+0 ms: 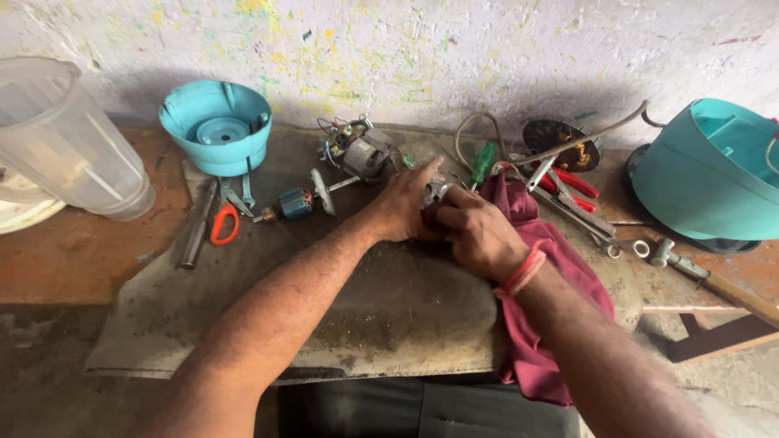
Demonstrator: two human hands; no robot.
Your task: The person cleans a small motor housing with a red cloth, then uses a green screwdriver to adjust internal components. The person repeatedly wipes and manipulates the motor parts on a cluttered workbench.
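My left hand (403, 203) and my right hand (479, 231) meet at the middle of a grey mat (389, 308), both closed around a small grey metal part (436, 192) that shows between the fingers. A maroon cloth (560, 259) lies under my right wrist and hangs over the bench front. Just left of my left hand lies a motor rotor with copper windings and a white disc (299, 201). Behind my hands sits a motor stator with loose wires (361, 152).
A teal cup-shaped housing (216, 126) and a clear plastic jug (65, 138) stand at the left. Orange-handled scissors (225, 221) and a metal bar (195, 231) lie near them. At the right are a large teal housing (706, 174), red pliers (572, 185), a green screwdriver (484, 162) and a hammer (714, 280).
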